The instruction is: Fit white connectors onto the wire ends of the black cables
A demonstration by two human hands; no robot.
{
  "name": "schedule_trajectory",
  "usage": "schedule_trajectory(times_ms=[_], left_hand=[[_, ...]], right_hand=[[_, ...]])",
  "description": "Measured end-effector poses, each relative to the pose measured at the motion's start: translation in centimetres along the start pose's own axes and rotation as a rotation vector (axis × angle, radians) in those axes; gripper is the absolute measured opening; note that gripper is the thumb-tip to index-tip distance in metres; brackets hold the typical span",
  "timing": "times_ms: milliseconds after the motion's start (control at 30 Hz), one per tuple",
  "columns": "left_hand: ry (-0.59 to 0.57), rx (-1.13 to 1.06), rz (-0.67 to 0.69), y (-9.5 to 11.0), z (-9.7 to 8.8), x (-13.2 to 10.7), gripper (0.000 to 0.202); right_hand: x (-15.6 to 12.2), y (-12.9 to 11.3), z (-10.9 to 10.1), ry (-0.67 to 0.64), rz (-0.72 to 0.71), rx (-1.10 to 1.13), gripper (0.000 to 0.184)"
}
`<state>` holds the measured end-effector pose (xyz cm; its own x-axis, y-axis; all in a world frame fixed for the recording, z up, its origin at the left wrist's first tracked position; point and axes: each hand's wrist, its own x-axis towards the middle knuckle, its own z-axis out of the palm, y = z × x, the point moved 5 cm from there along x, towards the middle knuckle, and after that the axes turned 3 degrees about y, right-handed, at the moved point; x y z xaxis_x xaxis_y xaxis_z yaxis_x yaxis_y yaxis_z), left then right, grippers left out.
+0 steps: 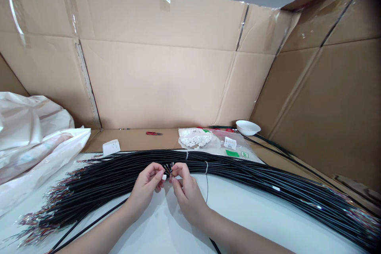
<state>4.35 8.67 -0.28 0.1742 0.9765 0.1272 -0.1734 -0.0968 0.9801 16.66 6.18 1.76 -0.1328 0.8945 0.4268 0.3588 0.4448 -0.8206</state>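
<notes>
Brown cardboard sheet (pixel 154 83) behind white table (pixel 250 210); black cable bundle (pixel 119 170) lies across it.
Left hand (pixel 144 190) pinches small white connector (pixel 164 177); right hand (pixel 186 194) pinches thin coloured wire ends (pixel 168 170), both closed, just above bundle.

A bundle of black cables (pixel 190 166) lies across the white desk (pixel 256 210). White plastic bags (pixel 32 154) sit at its left edge.

Nothing readable, green bag labels (pixel 232 153) too small
</notes>
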Motion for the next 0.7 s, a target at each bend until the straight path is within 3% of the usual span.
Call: schedule_trajectory(times_ms=[533, 700], left_hand=[[0.0, 0.001, -0.002, -0.24, -0.05, 0.19, 0.017], [0.003, 0.023, -0.014, -0.17, 0.01, 0.13, 0.018]], right_hand=[[-0.07, -0.04, 0.11, -0.003, 0.019, 0.058, 0.015], [-0.27, -0.05, 0.61, -0.081, 0.071, 0.156, 0.016]])
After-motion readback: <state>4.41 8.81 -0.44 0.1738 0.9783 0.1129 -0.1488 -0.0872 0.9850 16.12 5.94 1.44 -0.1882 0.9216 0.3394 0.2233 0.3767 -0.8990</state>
